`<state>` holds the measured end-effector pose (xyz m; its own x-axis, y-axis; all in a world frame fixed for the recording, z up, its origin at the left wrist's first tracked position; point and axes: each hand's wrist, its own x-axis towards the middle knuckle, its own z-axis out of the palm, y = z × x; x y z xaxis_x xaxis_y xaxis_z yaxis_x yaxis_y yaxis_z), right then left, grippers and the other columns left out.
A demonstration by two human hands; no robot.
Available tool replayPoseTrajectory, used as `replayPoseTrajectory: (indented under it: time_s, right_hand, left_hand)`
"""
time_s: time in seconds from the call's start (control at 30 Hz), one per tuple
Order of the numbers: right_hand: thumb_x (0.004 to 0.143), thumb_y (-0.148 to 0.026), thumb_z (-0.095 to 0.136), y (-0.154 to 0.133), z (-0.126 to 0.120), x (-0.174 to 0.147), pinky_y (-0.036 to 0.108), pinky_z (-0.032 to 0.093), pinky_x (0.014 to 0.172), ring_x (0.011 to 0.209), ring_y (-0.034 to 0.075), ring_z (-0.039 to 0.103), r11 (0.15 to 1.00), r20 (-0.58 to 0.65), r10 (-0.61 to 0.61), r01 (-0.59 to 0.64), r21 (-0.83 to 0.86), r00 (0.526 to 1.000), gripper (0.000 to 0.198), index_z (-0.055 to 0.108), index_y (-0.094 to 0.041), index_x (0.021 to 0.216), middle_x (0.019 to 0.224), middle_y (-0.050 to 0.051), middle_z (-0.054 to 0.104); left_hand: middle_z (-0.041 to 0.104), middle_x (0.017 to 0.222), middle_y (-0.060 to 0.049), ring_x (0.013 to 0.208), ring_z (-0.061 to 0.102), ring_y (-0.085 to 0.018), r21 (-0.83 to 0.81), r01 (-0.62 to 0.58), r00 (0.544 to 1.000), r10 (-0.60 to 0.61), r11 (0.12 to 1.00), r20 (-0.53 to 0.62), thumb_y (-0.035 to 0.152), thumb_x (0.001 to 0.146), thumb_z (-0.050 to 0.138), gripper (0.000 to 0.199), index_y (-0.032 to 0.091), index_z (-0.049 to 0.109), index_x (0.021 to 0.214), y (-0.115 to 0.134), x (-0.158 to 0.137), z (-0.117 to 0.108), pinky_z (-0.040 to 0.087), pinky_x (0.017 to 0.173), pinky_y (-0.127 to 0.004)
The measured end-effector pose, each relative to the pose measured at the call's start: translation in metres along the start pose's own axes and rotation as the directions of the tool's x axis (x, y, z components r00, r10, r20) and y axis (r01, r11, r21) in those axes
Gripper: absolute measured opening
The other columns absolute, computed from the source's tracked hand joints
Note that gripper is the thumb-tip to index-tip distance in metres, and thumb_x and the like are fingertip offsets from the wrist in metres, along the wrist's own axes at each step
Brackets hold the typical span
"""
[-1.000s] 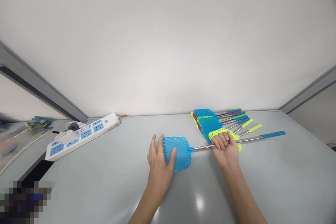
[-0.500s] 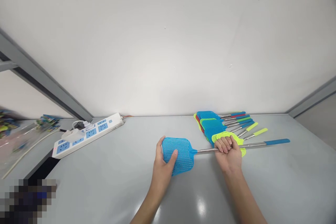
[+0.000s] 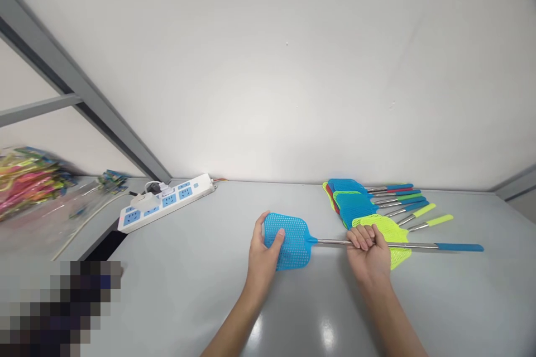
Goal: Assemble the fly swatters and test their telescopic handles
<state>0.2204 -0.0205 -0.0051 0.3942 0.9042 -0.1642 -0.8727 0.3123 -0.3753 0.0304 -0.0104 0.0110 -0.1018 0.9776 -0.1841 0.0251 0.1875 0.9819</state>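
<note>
A blue fly swatter [image 3: 293, 242] with a perforated head, a metal rod and a blue grip lies level across both hands. My left hand [image 3: 265, 251] pinches the left side of its head, thumb on the near face and fingers behind. Around the middle of the rod, my right hand [image 3: 368, 251] is closed with its fingers curled. Just behind the right hand rests a fanned pile of fly swatters [image 3: 352, 206] in blue, yellow, green and red, their handles pointing right. A yellow swatter head [image 3: 400, 259] shows partly beneath the held rod.
A white power strip [image 3: 167, 206] with plugs in it sits at the left by the wall. Farther left are a white cable [image 3: 79, 228] and clear bags of colourful items [image 3: 33, 178]. A grey frame post [image 3: 87, 106] rises at the left. Pixelated blocks cover the lower left corner.
The view has turned left, so the scene sits farther right and more of the bags shows. The swatter's handle end has tilted down slightly. Both hands keep their hold.
</note>
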Motion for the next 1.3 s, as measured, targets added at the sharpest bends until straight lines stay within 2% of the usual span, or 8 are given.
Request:
replayPoseTrajectory:
  time_s: [0.17,0.37,0.57,1.07,1.17,1.3]
  right_hand:
    - [0.070,-0.010,0.047,-0.003,-0.001,0.000,0.016,0.028,0.037,0.035,0.002,0.027,1.000,-0.019,0.009,-0.009,-0.012,1.000,0.024,0.030,-0.016,0.055,0.045,-0.009,0.020]
    - [0.071,-0.014,0.045,-0.004,-0.004,0.000,0.017,0.029,0.038,0.035,0.003,0.028,0.999,-0.042,0.049,-0.049,0.014,0.998,0.024,0.029,-0.017,0.054,0.043,-0.008,0.022]
    - [0.072,-0.015,0.043,-0.004,-0.005,0.001,0.017,0.029,0.037,0.035,0.004,0.028,0.996,-0.078,0.078,-0.074,0.044,0.994,0.023,0.029,-0.017,0.054,0.042,-0.008,0.024]
    - [0.071,-0.013,0.036,-0.008,-0.008,0.005,0.018,0.027,0.036,0.034,0.004,0.024,0.992,-0.166,0.113,-0.104,0.065,0.980,0.022,0.027,-0.017,0.052,0.041,-0.008,0.021]
    - [0.071,-0.012,0.036,-0.007,-0.008,0.006,0.018,0.027,0.036,0.034,0.004,0.024,0.994,-0.187,0.103,-0.092,0.067,0.977,0.021,0.027,-0.017,0.053,0.043,-0.009,0.020]
    - [0.070,-0.008,0.036,-0.006,-0.009,0.009,0.018,0.029,0.038,0.036,0.004,0.026,0.998,-0.289,0.037,-0.020,0.063,0.957,0.021,0.026,-0.016,0.053,0.045,-0.008,0.022]
  left_hand:
    - [0.054,0.098,-0.005,0.082,0.055,-0.016,-0.038,-0.011,0.999,0.012,0.999,0.030,0.038,0.070,0.051,0.051,0.025,0.035,0.116,-0.004,0.000,0.001,0.045,0.071,-0.028]
    - [0.053,0.100,-0.005,0.087,0.054,-0.017,-0.018,-0.060,0.998,0.060,0.998,-0.006,0.036,0.068,0.054,0.049,0.022,0.039,0.113,-0.010,0.005,0.000,0.044,0.075,-0.029]
    - [0.055,0.098,-0.006,0.085,0.054,-0.017,-0.027,-0.069,0.998,0.069,0.997,-0.001,0.037,0.067,0.056,0.050,0.020,0.041,0.112,-0.018,0.011,0.000,0.045,0.072,-0.028]
    - [0.054,0.100,-0.008,0.089,0.053,-0.018,-0.035,-0.133,0.991,0.133,0.991,0.004,0.034,0.066,0.057,0.049,0.019,0.042,0.111,-0.040,0.018,0.005,0.041,0.080,-0.032]
    - [0.055,0.100,-0.008,0.088,0.053,-0.018,-0.043,-0.136,0.991,0.136,0.990,-0.003,0.033,0.066,0.058,0.050,0.019,0.042,0.111,-0.041,0.019,0.005,0.041,0.079,-0.031]
    - [0.055,0.100,-0.007,0.088,0.053,-0.017,-0.055,-0.137,0.991,0.137,0.989,-0.002,0.033,0.065,0.059,0.051,0.020,0.042,0.111,-0.041,0.017,0.008,0.041,0.079,-0.031]
